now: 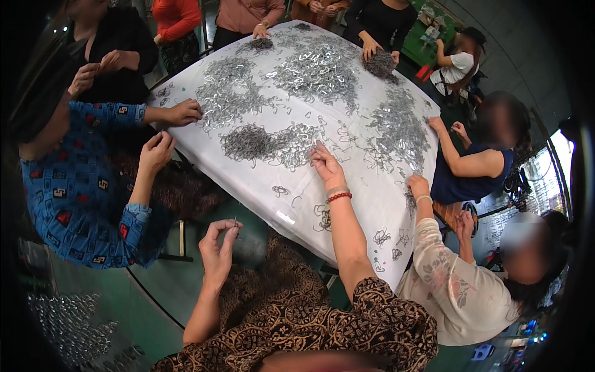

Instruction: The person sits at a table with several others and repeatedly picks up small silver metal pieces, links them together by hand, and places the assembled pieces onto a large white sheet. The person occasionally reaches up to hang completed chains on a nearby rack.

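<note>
My left hand (218, 253) is raised off the table's near left edge, thumb and fingers pinched. A thin bent-wire metal piece (236, 219) sticks up from its fingertips; most of it is hidden. My right hand (326, 166) reaches over the white-covered table (254, 189), its fingers apart and loosely bent. Its fingertips are at the right edge of a heap of shiny wire pieces (296, 141), and I see nothing held in them. Next to that heap lies a denser, darker heap of wire pieces (249, 142).
Larger loose heaps (319, 71) of metal pieces cover the far side, with another heap (400, 127) at the right. Small clusters (322, 217) lie nearer me. Several people stand or sit around the table, one close at left in a blue sleeve (93, 204), another at right (452, 285).
</note>
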Available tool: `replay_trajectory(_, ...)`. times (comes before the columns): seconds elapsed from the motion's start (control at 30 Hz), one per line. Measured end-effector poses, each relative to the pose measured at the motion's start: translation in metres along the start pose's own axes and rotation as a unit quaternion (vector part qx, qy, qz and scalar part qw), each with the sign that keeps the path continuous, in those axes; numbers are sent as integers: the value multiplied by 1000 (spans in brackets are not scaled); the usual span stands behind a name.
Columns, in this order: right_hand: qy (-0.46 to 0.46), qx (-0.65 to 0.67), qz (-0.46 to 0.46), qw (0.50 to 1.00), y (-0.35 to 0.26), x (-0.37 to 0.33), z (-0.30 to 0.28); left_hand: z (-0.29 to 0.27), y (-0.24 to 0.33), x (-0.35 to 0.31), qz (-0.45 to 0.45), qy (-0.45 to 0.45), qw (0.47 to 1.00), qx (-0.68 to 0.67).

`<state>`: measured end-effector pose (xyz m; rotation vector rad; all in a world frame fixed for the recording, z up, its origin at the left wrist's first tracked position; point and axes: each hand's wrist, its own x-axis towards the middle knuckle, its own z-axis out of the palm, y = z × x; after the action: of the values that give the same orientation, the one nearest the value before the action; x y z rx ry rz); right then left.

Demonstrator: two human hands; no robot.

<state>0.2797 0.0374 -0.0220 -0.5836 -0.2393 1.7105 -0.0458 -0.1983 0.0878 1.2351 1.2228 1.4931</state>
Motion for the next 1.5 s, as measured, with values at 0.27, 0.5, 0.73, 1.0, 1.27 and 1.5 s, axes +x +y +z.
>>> replay_trajectory(0.27, 2, 43, -30, 999, 6, -9, 9, 2, -1, -2, 7, -18, 1000, -23)
replay_trajectory(0.5, 97, -744, -236, 617, 17, -17, 22, -1, -2, -2, 11, -4, 1000, -15)
replay_trajectory(0.73, 63, -603, -149, 782, -5, -22, 36, 0, -1, -3, -3, -7, 1000, 10)
replay_trajectory(1.0, 82, -532, -108, 836, 6, -31, 27, -2, -7, -6, 23, 10, 1000, 7)
replay_trajectory(1.27, 73, -648, -117, 749, 9, -33, 23, 0, -7, -10, 23, 7, 1000, -2)
replay_trajectory(1.5, 54, -770, -157, 616, 0, -53, 51, 0, -6, -13, 33, 4, 999, 4)
